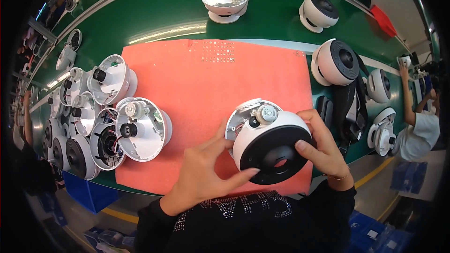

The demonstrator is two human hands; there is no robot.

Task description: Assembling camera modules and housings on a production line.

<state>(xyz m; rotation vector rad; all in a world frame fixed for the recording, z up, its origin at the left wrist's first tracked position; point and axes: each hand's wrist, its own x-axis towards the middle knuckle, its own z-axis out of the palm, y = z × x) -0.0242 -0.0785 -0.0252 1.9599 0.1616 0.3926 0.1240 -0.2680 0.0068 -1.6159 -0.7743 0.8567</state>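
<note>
Over the near part of an orange-pink mat, my hands hold a round white camera housing in two parts. Its front cover (276, 147) has a black face with a round hole, through which the mat's colour shows. Behind it the open white rear shell (239, 121) shows a clear round motor part (266, 113) and wires. My left hand (206, 164) grips from the left, thumb on the black rim and fingers behind the shell. My right hand (323, 147) closes around the cover's right side, thumb on its black face. Whether cover and shell are joined is hidden.
Several open white shells (143, 129) and black-faced covers (77, 157) crowd the mat's left side. Closed camera units (335, 62) and a black strap (351, 107) lie right of the mat (211, 82). More units (225, 0) stand on the green table. A co-worker's arm (408, 93) shows at far right.
</note>
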